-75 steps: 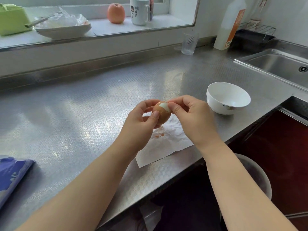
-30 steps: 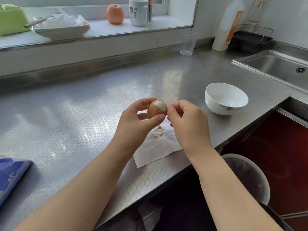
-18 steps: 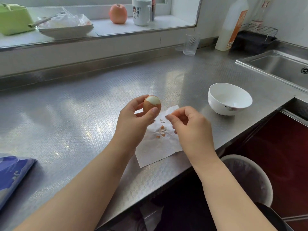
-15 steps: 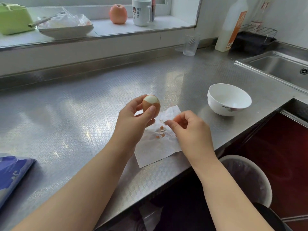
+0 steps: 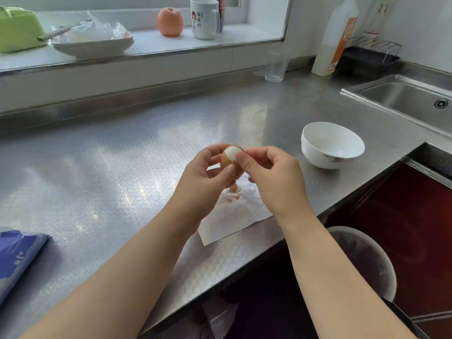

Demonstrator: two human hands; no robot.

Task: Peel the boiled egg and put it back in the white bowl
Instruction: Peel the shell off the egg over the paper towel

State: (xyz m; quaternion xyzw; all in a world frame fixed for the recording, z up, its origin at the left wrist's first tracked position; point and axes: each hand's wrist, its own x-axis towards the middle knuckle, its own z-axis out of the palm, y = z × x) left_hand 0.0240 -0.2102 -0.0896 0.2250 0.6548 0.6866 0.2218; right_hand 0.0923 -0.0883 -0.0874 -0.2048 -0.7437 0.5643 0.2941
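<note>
Room: a kitchen, with a patterned steel counter (image 5: pixel 117 167) below a white window ledge (image 5: pixel 151 45) and a steel sink (image 5: pixel 406 99) at the far right.
Egg: a brown boiled egg (image 5: pixel 231 159) held in the air above the counter, its top bare and white, the lower part in shell.
Left hand: the left hand (image 5: pixel 203 182) grips the egg from the left, fingers curled behind it and the thumb pressed across its front.
Right hand: the right hand (image 5: pixel 274 177) is curled, thumb and forefinger pinching at the edge of the shell near the egg's top.
Paper: a white sheet of paper (image 5: pixel 234 216) lies flat on the counter under the hands, reaching the front edge, with a few brown bits of shell (image 5: pixel 233 193) on it.
Bowl: the white bowl (image 5: pixel 332 145) stands upright on the counter to the right of the hands, apart from them, near the sink; nothing shows inside it.
Ledge: a green container (image 5: pixel 19 28), a white dish (image 5: pixel 93 42) with a crumpled plastic bag, an apple (image 5: pixel 170 22) and a white mug (image 5: pixel 204 18).
Back of counter: a clear glass (image 5: pixel 276 64) and a white bottle (image 5: pixel 335 40) with an orange label, beside a dark rack (image 5: pixel 369 57).
Near left: a blue packet (image 5: pixel 17 255) at the counter's edge.
Below the counter: a round bin (image 5: pixel 367 260) with a dark liner, by a dark red cabinet front (image 5: pixel 403 216).
</note>
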